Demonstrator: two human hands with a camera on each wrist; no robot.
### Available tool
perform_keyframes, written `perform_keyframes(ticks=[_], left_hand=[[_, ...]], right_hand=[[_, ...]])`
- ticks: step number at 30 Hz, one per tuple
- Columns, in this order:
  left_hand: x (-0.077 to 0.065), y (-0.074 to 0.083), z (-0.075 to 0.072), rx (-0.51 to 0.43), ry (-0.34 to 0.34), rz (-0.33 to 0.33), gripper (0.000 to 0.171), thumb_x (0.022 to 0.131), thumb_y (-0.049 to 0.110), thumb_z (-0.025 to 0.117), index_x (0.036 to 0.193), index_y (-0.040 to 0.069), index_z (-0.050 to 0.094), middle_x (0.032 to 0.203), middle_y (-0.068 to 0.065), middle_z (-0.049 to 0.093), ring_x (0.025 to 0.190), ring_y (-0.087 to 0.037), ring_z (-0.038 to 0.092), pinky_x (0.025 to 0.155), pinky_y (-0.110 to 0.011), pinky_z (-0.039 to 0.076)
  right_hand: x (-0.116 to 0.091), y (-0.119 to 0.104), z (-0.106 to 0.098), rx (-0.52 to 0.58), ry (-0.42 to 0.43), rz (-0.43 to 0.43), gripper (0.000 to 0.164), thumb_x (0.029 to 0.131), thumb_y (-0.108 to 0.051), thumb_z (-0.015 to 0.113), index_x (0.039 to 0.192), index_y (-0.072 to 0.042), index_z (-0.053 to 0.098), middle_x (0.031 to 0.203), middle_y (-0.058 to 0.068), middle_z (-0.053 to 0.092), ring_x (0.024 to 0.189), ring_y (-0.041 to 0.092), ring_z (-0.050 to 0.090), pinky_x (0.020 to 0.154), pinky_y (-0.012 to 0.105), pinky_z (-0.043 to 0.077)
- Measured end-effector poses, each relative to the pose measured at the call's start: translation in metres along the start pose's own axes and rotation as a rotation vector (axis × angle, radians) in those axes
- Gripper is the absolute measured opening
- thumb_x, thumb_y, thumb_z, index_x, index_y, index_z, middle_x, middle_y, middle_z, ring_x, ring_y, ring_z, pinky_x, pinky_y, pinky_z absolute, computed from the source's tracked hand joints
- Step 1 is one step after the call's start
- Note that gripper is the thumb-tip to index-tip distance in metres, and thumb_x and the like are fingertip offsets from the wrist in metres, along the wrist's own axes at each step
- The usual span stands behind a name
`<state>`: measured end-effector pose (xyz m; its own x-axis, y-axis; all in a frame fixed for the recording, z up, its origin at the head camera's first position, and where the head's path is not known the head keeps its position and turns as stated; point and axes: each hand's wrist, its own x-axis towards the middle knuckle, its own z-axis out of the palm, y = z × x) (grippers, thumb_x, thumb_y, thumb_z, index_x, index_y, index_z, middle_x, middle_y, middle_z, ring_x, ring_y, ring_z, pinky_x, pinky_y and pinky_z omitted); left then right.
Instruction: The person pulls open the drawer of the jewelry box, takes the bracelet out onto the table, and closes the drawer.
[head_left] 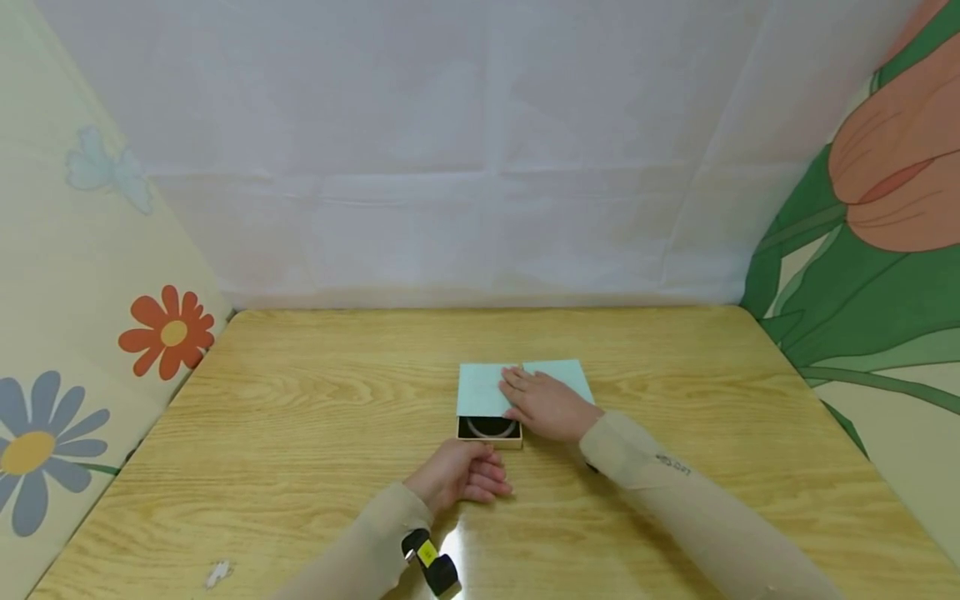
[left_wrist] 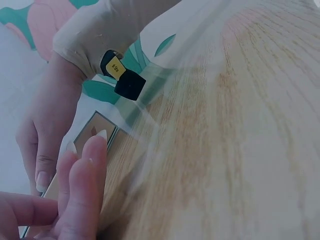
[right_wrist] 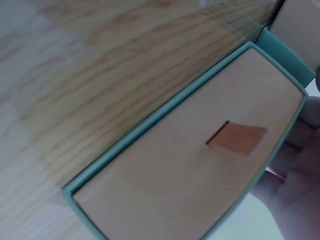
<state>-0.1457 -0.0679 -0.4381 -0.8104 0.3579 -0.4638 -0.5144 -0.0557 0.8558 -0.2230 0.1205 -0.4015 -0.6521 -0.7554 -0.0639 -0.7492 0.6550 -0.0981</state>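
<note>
Two light blue box sections stand side by side near the table's middle; whether they are joined is unclear. From the left light blue section (head_left: 480,392) a black-lined drawer (head_left: 465,430) juts toward me, with a grey ring-shaped bangle (head_left: 491,432) partly visible inside. My left hand (head_left: 467,475) pinches the drawer's front edge between thumb and index finger, the contact partly hidden; its other fingers hang loosely curled. Across the top, my right hand (head_left: 551,404) rests with straight fingers. The right section (head_left: 573,375) has a beige front (right_wrist: 165,165) with an orange-brown tab (right_wrist: 240,137).
The wood-grain table (head_left: 315,400) reaches back to a hanging white cloth (head_left: 450,233). Flower-patterned panels flank both sides. A small white mark (head_left: 218,573) shows at the table's near left. A black wrist strap (head_left: 431,560) is on the left sleeve.
</note>
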Motion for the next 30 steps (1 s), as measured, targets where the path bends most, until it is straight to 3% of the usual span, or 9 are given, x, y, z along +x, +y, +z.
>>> perform_keyframes(ticks=[16, 30], left_hand=[[-0.0029, -0.0016, 0.0005, -0.02, -0.007, -0.024, 0.022, 0.097, 0.01, 0.044, 0.085, 0.003, 0.062, 0.069, -0.002, 0.066, 0.068, -0.017, 0.07, 0.054, -0.022, 0.054], [-0.0046, -0.0049, -0.0009, -0.011, -0.009, -0.027, 0.024, 0.098, 0.012, 0.045, 0.089, 0.0, 0.063, 0.069, -0.001, 0.066, 0.069, -0.018, 0.07, 0.057, -0.024, 0.056]], right_hand=[[0.0004, 0.0011, 0.0011, 0.008, 0.008, -0.003, 0.054, 0.104, -0.03, 0.046, 0.143, 0.007, 0.041, 0.151, 0.023, 0.034, 0.14, 0.037, 0.031, 0.111, 0.053, 0.03], [-0.0001, 0.0014, 0.0018, -0.003, 0.018, -0.012, 0.054, 0.104, -0.03, 0.047, 0.143, 0.007, 0.041, 0.15, 0.023, 0.034, 0.139, 0.037, 0.032, 0.11, 0.054, 0.031]])
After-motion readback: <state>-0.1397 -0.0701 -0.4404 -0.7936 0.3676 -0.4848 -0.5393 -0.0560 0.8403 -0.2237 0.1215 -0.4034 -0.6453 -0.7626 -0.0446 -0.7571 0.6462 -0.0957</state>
